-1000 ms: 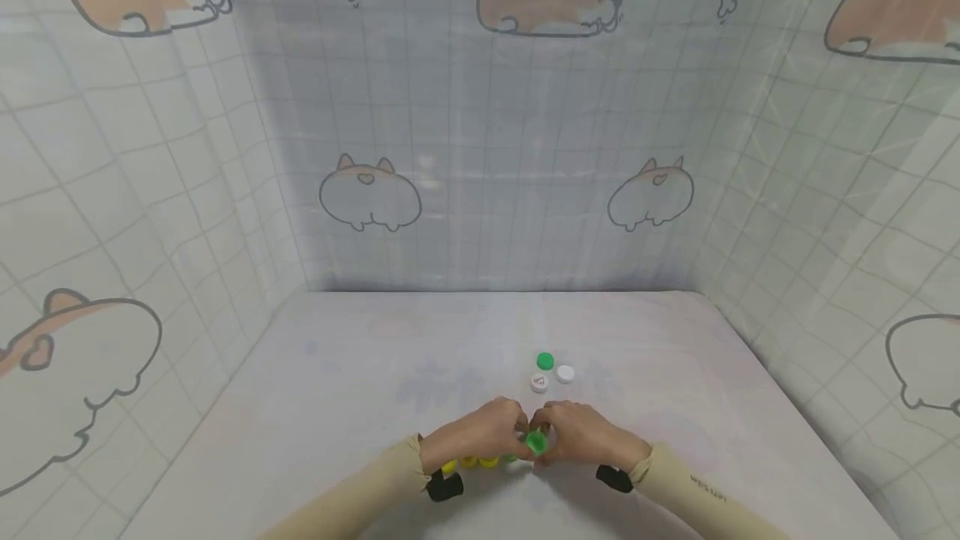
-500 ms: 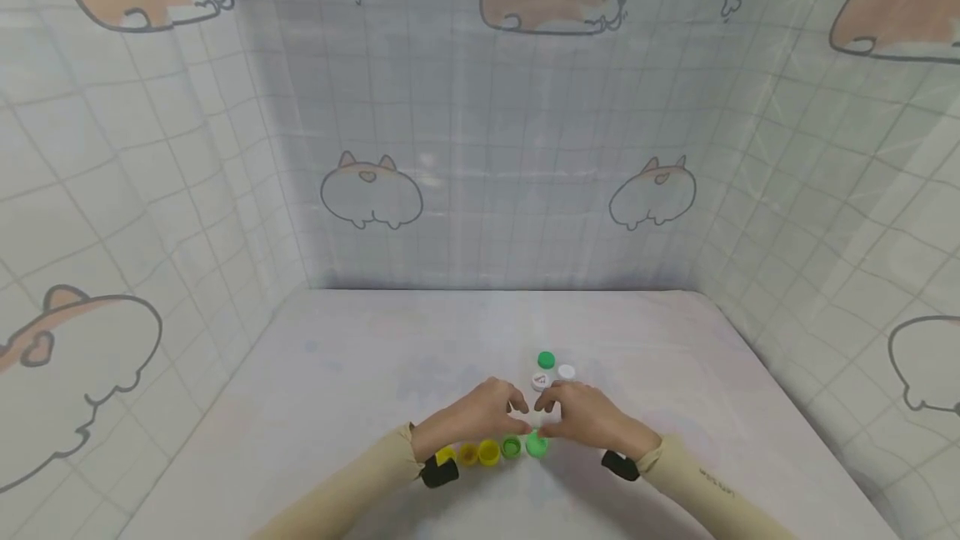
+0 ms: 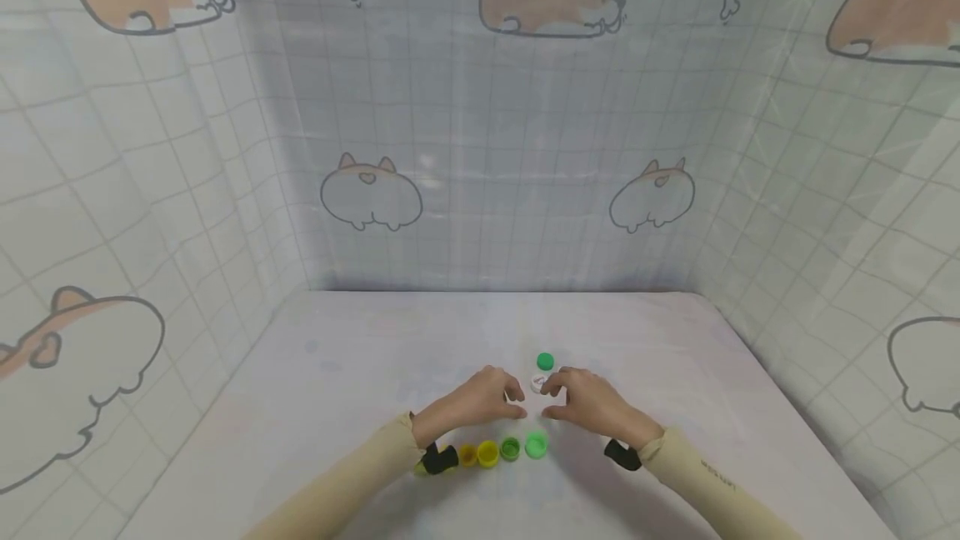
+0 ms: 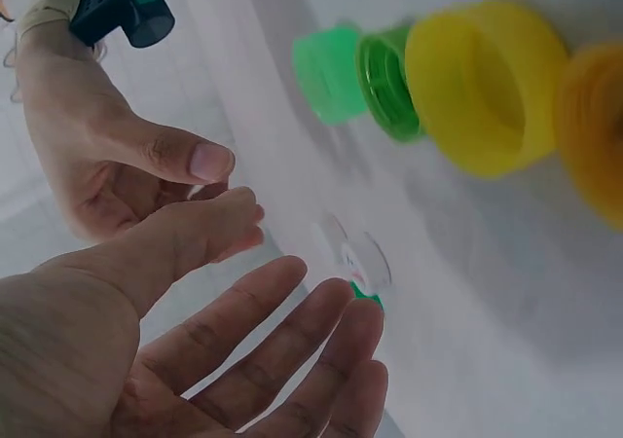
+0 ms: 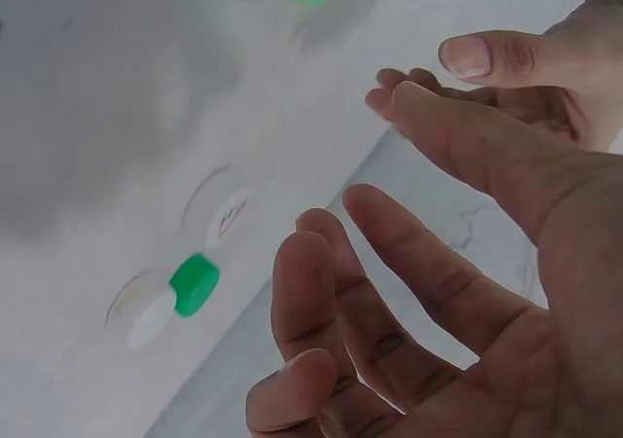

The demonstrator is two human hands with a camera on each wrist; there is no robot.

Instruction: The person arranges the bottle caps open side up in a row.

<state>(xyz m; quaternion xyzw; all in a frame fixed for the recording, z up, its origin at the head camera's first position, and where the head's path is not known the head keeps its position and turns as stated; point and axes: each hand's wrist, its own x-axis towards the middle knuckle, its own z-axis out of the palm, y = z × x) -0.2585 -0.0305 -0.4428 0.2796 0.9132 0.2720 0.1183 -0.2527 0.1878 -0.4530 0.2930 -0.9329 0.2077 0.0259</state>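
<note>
My left hand (image 3: 480,397) hovers above the table with its fingers loosely bent and nothing in its grasp. Opposite it, a small gap away, my right hand (image 3: 592,403) is likewise relaxed and holds nothing. Nearer to me than both hands is a row of bottle caps: a light green cap (image 3: 536,444), a darker green cap (image 3: 510,448), a yellow cap (image 3: 488,453) and an amber cap (image 3: 468,455). Another yellow cap is partly hidden by the left wrist camera. Just beyond the right fingertips lies a white cap with a printed mark (image 3: 537,383).
A green cap (image 3: 545,362) lies behind the marked white cap. A plain white cap (image 5: 154,321) shows beside it in the right wrist view. Curtains with dog drawings (image 3: 480,148) enclose the pale table (image 3: 375,340) at the back and both sides.
Both hands have let go of the light green cap, which now stands at the row's right end. They have drawn apart and moved away from me, over the table.
</note>
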